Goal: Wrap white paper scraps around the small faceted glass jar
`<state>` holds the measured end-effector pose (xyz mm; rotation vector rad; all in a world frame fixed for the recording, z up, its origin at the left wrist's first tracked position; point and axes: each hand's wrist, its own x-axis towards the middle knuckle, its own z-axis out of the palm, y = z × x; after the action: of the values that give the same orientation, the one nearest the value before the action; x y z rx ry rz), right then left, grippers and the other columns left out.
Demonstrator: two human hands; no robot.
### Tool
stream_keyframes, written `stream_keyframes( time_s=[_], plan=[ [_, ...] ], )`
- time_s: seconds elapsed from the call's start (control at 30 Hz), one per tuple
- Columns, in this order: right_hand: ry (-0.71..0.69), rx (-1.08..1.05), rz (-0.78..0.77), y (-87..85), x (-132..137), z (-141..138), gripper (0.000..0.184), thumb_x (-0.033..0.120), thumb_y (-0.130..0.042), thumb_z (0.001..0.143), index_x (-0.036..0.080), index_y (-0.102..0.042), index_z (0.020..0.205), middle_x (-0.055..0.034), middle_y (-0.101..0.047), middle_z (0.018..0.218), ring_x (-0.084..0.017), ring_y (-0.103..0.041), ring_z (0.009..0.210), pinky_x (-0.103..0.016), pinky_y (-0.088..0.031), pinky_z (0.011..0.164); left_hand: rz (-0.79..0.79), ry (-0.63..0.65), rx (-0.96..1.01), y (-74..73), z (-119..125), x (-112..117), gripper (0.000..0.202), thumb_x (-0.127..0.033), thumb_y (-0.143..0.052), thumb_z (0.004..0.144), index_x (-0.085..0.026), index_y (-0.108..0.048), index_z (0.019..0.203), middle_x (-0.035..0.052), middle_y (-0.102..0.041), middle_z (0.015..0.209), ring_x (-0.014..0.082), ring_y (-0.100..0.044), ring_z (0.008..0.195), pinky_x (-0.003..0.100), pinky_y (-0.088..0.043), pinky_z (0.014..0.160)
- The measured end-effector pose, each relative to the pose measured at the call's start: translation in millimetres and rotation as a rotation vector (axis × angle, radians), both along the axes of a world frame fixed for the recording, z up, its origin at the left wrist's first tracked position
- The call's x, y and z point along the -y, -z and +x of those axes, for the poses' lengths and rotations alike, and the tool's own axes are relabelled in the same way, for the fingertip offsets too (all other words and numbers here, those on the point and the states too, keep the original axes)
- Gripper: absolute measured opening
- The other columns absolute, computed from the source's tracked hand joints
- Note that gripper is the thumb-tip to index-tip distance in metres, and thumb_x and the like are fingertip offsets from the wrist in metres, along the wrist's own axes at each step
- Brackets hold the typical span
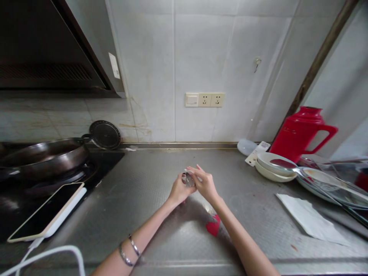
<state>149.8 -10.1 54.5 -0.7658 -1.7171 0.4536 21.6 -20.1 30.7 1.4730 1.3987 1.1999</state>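
Observation:
Both my hands meet above the middle of the steel counter (161,214). My left hand (179,190) is curled round a small shiny object (189,179) that I cannot name. My right hand (203,182) pinches the same object from the right, fingers pressed together. Two bracelets (129,251) sit on my left forearm. A small red piece (213,225) lies on the counter just under my right forearm.
A dark pan (43,157) rests on the stove at left, a phone on a white power bank (47,216) beside it. At right stand a red jug (301,132), stacked white bowls with a ladle (274,165), plates (330,184) and a white paper sheet (307,218).

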Motion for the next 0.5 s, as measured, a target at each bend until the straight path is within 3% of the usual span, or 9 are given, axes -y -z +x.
stream_keyframes(
  time_s=[0.1,0.27,0.5],
  plan=[
    [-0.063,0.156,0.065,3.1,1.3,-2.2,0.026,0.027,-0.049,0.089,0.028,-0.071,0.102,-0.0032,-0.071,0.107,-0.022,-0.065,0.104,-0.051,-0.035,0.108,0.071,-0.037,-0.026,2.2,-2.0,-2.4,0.059,-0.026,-0.082,0.050,-0.016,-0.057,0.102,0.0024,-0.062,0.083,0.0156,-0.058,0.071,0.021,-0.042,0.054],
    [-0.108,0.229,0.124,0.0,9.6,0.5,0.028,0.023,-0.047,0.089,0.027,-0.071,0.103,-0.0040,-0.071,0.107,-0.022,-0.063,0.107,-0.052,-0.035,0.108,0.055,0.002,-0.037,2.2,-5.8,-5.1,0.046,-0.026,-0.077,0.058,-0.016,-0.057,0.098,0.0019,-0.065,0.078,0.0154,-0.060,0.067,0.023,-0.045,0.056],
    [-0.248,0.130,-0.037,-8.5,19.5,3.4,0.025,0.032,-0.050,0.090,0.028,-0.072,0.100,-0.0004,-0.073,0.099,-0.023,-0.068,0.096,-0.052,-0.035,0.108,0.028,0.058,0.163,-2.2,-11.0,-7.0,0.046,-0.025,-0.080,0.054,-0.016,-0.057,0.093,0.0006,-0.066,0.073,0.0151,-0.061,0.066,0.023,-0.046,0.057]
  ],
)
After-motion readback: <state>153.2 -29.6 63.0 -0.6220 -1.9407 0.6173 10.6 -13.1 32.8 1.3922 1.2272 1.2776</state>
